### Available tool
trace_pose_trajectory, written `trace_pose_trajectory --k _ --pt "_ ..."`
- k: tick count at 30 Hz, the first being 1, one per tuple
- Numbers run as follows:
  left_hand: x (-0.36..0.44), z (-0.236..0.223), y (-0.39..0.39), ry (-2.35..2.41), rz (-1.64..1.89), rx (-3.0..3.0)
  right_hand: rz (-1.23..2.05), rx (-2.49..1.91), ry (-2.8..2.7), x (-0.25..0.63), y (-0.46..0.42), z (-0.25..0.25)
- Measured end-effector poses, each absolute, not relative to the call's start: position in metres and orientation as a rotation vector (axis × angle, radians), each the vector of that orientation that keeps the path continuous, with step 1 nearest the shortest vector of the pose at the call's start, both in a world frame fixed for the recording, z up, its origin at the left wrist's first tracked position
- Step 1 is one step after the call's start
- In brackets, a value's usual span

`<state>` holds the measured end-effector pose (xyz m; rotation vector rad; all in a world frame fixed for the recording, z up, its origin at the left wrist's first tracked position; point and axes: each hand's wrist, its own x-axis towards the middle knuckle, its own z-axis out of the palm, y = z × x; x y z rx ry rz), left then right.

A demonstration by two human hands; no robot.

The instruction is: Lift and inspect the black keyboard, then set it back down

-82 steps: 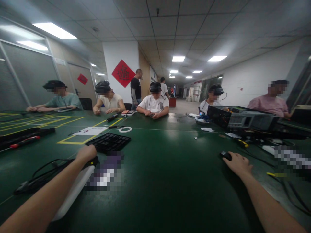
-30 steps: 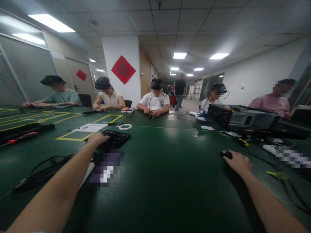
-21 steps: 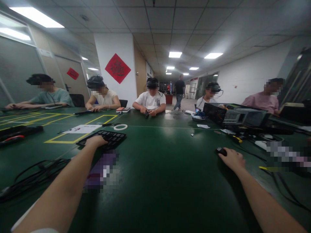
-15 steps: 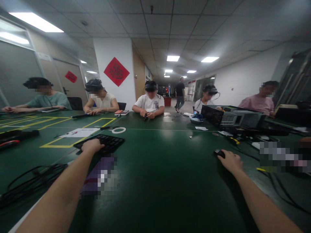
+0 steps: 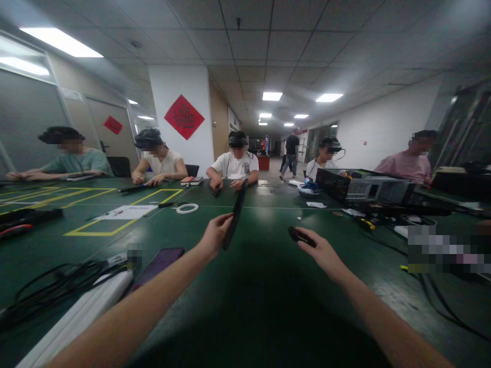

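A flat black grid panel is held up nearly edge-on above the green table. My left hand pinches its near left side, fingers closed. Across from it, my right hand is closed around a small black object, whose kind I cannot make out; it also appears lifted. A gap of table separates the two hands. Left of my left forearm lies a dark purple flat item, partly covered by that arm.
Black cables and a long white bar lie at left. Farther off are a paper sheet and a white ring. An opened computer case stands at right, near more cables. Several people sit around the table; another walks behind.
My left hand has lifted the black panel off the table and turned it edge-on, moving right. My right hand has moved left and inward with the small black object.
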<state>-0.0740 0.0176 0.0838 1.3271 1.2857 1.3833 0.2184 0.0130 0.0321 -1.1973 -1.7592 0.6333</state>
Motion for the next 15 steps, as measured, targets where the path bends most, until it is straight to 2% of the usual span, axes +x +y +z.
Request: trace_pose_trajectory --k 6,15 --pt "0.003 0.048 -0.017 0.884 1.367 1.228 0.863 -0.94 -1.822 0.188 -0.007 0.025" --pt "-0.005 0.014 -0.018 0.987 1.194 1.588 0.961 -0.87 -1.742 0.182 0.0 -0.001"
